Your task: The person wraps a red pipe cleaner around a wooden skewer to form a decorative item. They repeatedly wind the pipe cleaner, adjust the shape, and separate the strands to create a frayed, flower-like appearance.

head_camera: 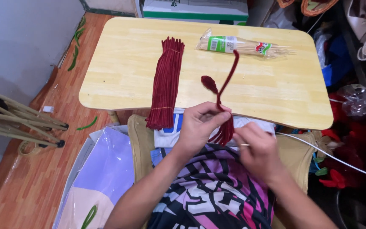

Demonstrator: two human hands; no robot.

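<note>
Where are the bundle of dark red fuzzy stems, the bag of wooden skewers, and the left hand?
bundle of dark red stems (166, 80), head view, mid-length.
bag of wooden skewers (242, 46), head view, clear middle of the bag.
left hand (200, 125), head view, back of the hand.

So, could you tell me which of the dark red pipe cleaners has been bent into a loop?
The single pipe cleaner rising from the left hand: its end curls into a small loop, while the bundle on the table lies straight.

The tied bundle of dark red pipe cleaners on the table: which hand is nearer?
Left. The left hand is just right of the bundle's lower end; the right hand sits farther right, beyond it.
</note>
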